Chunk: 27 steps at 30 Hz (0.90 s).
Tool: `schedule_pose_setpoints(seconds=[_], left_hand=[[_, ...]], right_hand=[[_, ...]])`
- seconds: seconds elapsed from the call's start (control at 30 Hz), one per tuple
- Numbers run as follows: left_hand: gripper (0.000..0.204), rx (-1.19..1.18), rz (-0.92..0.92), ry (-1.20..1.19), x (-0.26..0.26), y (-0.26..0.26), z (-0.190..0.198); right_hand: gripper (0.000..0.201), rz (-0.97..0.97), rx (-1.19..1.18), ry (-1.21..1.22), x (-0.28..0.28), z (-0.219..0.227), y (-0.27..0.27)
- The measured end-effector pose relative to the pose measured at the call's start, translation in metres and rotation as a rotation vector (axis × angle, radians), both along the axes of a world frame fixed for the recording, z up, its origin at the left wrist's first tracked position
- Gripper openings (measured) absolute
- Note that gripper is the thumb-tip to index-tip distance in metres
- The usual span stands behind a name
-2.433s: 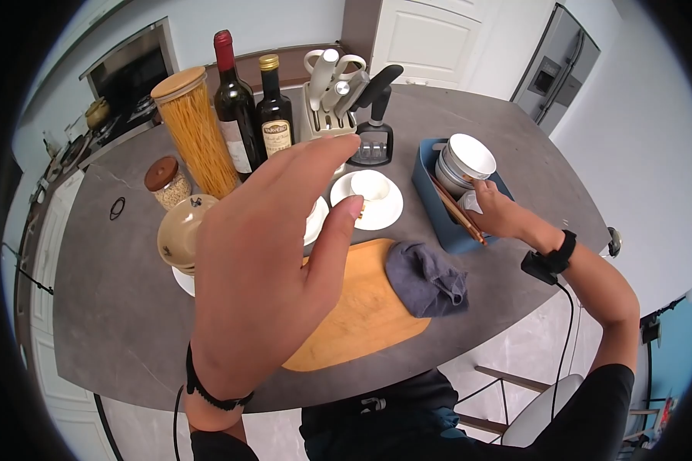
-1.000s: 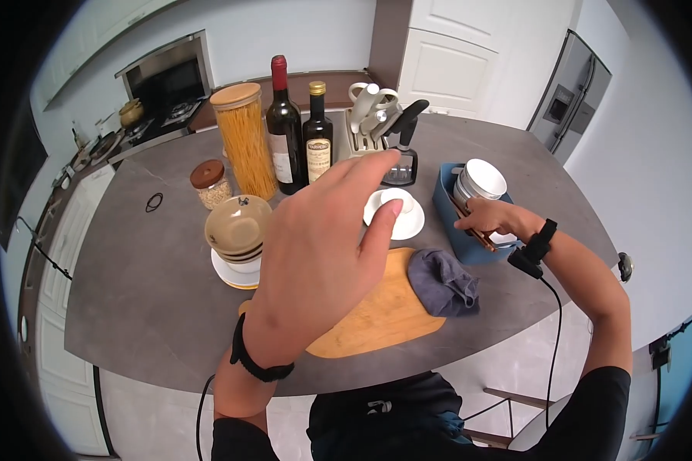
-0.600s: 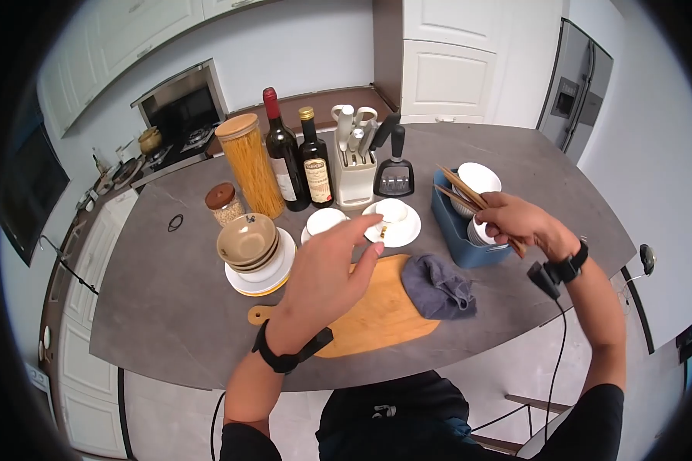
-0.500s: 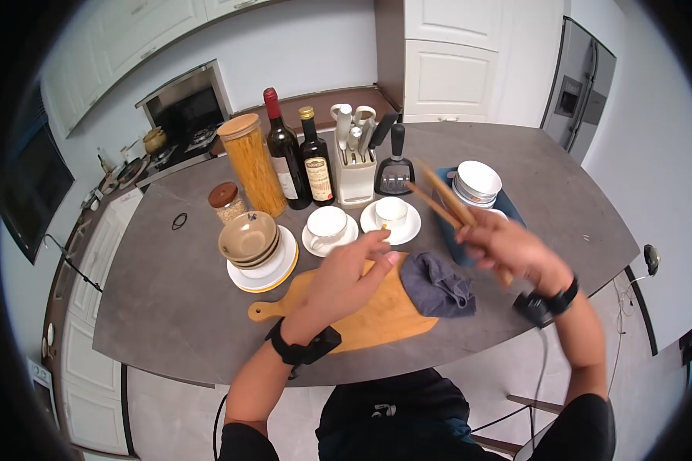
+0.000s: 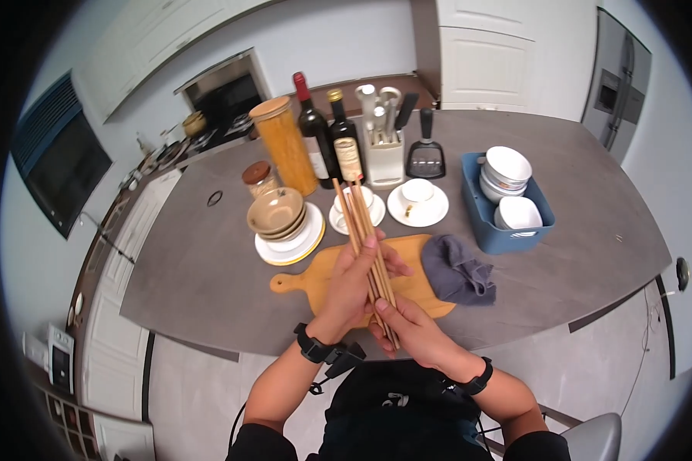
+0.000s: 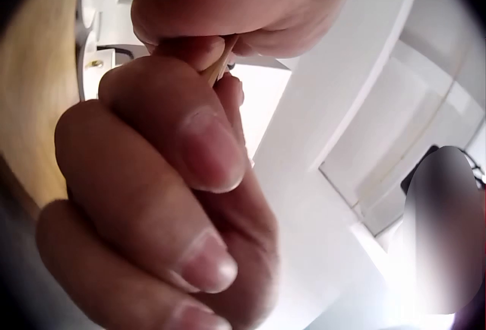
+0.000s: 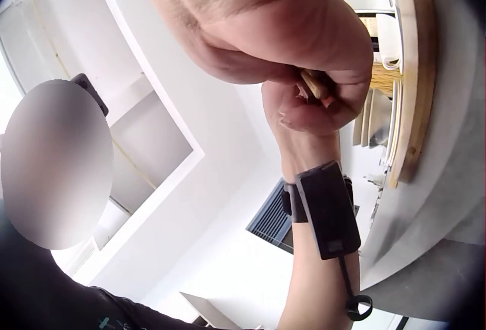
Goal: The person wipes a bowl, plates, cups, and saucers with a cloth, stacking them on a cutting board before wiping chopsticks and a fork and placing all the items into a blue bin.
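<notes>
Several wooden chopsticks (image 5: 359, 219) stand in a slanted bundle over the cutting board (image 5: 288, 283). Around their middle, my left hand (image 5: 346, 292) lays its thumb across the front, with fingers behind. Lower down, my right hand (image 5: 419, 332) pinches the bundle near its bottom ends. In the left wrist view, the curled fingers (image 6: 137, 186) of the left hand fill the foreground, and only a sliver of the sticks shows. From the right wrist, the chopstick ends (image 7: 313, 85) poke out of the right hand's grip. A grey cloth (image 5: 457, 269) lies on the board's right end.
A blue bin (image 5: 507, 242) with white bowls stands at right. Two white cups on saucers (image 5: 430, 217) sit behind the board. Brown bowls (image 5: 277, 209) rest on plates at left. Bottles (image 5: 315, 138), a pasta jar (image 5: 284, 146) and a knife block (image 5: 384, 161) line the back.
The right hand has lifted the chopsticks out of the blue bin and brought them left to the middle. The left hand, earlier open over the table, now holds them too.
</notes>
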<state>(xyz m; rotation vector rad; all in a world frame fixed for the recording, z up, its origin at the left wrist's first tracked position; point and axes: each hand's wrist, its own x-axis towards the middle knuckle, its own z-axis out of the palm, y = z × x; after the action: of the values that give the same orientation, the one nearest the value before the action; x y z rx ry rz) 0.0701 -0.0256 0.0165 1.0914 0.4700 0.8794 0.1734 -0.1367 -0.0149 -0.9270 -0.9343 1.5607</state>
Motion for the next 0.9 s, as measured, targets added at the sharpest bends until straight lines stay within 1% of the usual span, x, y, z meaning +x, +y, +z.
schedule_pose_setpoints(seconds=[0.03, 0.07, 0.13, 0.2, 0.23, 0.27, 0.3, 0.33, 0.37, 0.4, 0.43, 0.47, 0.5, 0.53, 0.57, 0.6, 0.63, 0.67, 0.73, 0.77, 0.8, 0.83, 0.87, 0.9], left_hand=[[0.031, -0.103, -0.082, -0.105, -0.005, -0.004, -0.002], [0.031, -0.107, -0.063, -0.104, -0.009, -0.006, -0.005], [0.029, -0.116, -0.145, -0.182, -0.019, -0.012, -0.01], [0.028, -0.132, -0.161, -0.175, -0.028, -0.013, -0.018], [0.027, -0.076, -0.208, -0.162, -0.032, -0.014, -0.019], [0.026, -0.019, -0.258, -0.151, -0.035, -0.015, -0.021], [0.026, -0.025, -0.26, -0.15, -0.037, -0.014, -0.023], [0.025, 0.096, -0.283, -0.06, -0.039, -0.012, -0.024], [0.025, 0.219, -0.307, 0.03, -0.038, -0.01, -0.023], [0.025, 0.214, -0.316, 0.028, -0.035, -0.009, -0.021], [0.026, 0.314, -0.391, 0.051, -0.033, -0.007, -0.017], [0.028, 0.416, -0.463, 0.073, -0.031, -0.007, -0.012], [0.029, 0.484, -0.437, 0.186, -0.031, -0.007, -0.005], [0.029, 0.488, -0.437, 0.184, -0.028, -0.008, 0.0], [0.028, 0.629, -0.217, 0.185, -0.024, -0.009, 0.004], [0.031, 0.666, -0.123, 0.204, -0.024, -0.003, 0.007], [0.034, 0.699, -0.027, 0.227, -0.024, 0.004, 0.009], [0.034, 0.693, -0.022, 0.227, -0.027, 0.009, 0.01], [0.041, 0.611, -0.166, 0.467, -0.031, 0.017, 0.009], [0.041, 0.614, -0.166, 0.465, -0.033, 0.018, 0.004], [0.038, 0.671, -0.101, 0.565, -0.036, 0.017, -0.004], [0.036, 0.725, -0.034, 0.665, -0.039, 0.017, -0.014], [0.036, 0.722, -0.035, 0.665, -0.04, 0.019, -0.028], [0.031, 0.716, 0.024, 0.549, -0.041, 0.02, -0.04]], right_hand=[[0.035, 0.022, -0.006, 0.001, -0.001, -0.004, -0.003], [0.035, 0.052, 0.009, -0.013, 0.0, -0.007, -0.007], [0.036, 0.096, 0.017, -0.019, 0.006, -0.014, -0.013], [0.037, 0.191, 0.187, -0.375, 0.018, -0.019, -0.014], [0.037, -0.002, 0.441, -0.599, 0.021, -0.005, -0.017], [0.037, 0.0, 0.438, -0.597, 0.02, 0.002, -0.014], [0.036, -0.186, 0.427, -0.446, 0.018, 0.008, -0.01], [0.035, -0.371, 0.411, -0.295, 0.017, 0.015, -0.006], [0.032, -0.309, 0.388, -0.174, 0.021, 0.032, 0.0], [0.031, -0.282, 0.375, -0.115, 0.026, 0.049, 0.008], [0.029, -0.257, 0.361, -0.056, 0.031, 0.066, 0.016], [0.03, -0.077, 0.257, -0.256, 0.037, 0.081, 0.025], [0.031, 0.01, 0.201, -0.355, 0.037, 0.086, 0.032], [0.031, 0.104, 0.154, -0.456, 0.037, 0.091, 0.039], [0.029, 0.033, 0.328, -0.414, 0.033, 0.086, 0.05], [0.028, -0.036, 0.502, -0.367, 0.027, 0.086, 0.058], [0.03, -0.135, 0.589, -0.487, 0.022, 0.093, 0.06], [0.03, -0.128, 0.585, -0.487, 0.018, 0.094, 0.066], [0.034, -0.29, 0.529, -0.555, 0.012, 0.089, 0.078], [0.043, -0.309, 0.486, -0.488, 0.009, 0.078, 0.085], [0.043, -0.312, 0.489, -0.491, 0.008, 0.07, 0.087], [0.042, -0.334, 0.495, -0.444, 0.006, 0.062, 0.087], [0.042, -0.354, 0.496, -0.397, 0.005, 0.055, 0.089], [0.041, -0.335, 0.517, -0.372, 0.005, 0.048, 0.092]])
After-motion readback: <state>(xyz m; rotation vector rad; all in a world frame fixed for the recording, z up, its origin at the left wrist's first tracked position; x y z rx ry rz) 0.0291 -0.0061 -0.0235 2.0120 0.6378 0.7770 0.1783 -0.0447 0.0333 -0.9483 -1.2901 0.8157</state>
